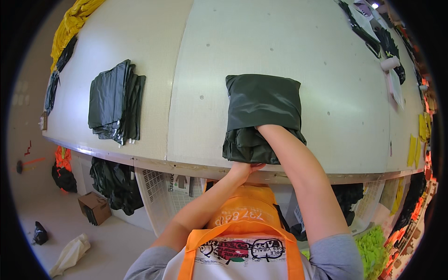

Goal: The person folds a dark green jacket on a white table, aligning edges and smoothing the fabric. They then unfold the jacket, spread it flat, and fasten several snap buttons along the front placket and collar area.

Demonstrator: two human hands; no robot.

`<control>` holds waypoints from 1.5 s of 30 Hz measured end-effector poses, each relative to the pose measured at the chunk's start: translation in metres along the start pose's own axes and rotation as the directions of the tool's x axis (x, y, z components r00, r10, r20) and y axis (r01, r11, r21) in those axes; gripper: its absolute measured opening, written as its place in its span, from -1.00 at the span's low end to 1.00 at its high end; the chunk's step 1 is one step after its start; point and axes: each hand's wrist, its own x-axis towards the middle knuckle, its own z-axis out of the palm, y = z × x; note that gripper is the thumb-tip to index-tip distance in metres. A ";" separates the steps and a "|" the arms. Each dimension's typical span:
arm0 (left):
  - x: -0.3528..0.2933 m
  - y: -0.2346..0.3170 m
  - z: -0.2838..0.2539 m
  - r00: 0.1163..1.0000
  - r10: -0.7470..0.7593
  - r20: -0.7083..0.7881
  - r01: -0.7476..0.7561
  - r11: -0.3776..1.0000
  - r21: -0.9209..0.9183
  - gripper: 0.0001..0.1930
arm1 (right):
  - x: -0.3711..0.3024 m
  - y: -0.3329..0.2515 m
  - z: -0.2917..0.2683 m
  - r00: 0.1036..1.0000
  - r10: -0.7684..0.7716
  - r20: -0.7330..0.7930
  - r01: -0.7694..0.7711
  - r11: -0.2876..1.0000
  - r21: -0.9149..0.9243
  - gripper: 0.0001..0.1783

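A folded dark green bundle of smooth, thin fabric (263,100) lies on the table in front of me, near its front edge. Its upper part is a flat, squared pouch, while crumpled fabric of the same colour bulges out along the near side. My right hand (267,131) reaches in under the pouch's flap, so its fingers are hidden. At the bundle's near edge, my left hand (243,171) is by the table's rim, touching or just below the fabric; most of its fingers are covered. To the left rests a stack of flat, folded dark green pieces (112,100) with small white tags.
Yellow fabric (70,30) hangs at the far left edge. Dark straps (361,30) and a white roll (390,63) lie at the far right. Below the table are a white plastic crate (151,191), a cardboard box (94,208) and bright green fabric (372,247).
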 end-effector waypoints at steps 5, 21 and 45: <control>0.018 -0.035 -0.032 0.981 0.151 -0.124 -0.139 0.986 0.097 -0.60 | -0.032 0.022 0.027 0.987 0.131 -0.094 -0.030 0.724 0.689 -0.38; -0.030 0.037 0.013 0.958 0.280 -0.057 -0.278 0.960 0.046 -0.64 | -0.119 -0.012 -0.061 0.894 -0.439 -0.092 0.444 0.836 0.322 -0.65; -0.050 0.112 0.095 0.402 -0.189 0.896 -0.268 -0.960 -0.082 -0.15 | -0.164 0.031 0.051 0.945 0.327 -0.012 0.125 -0.327 0.937 -0.56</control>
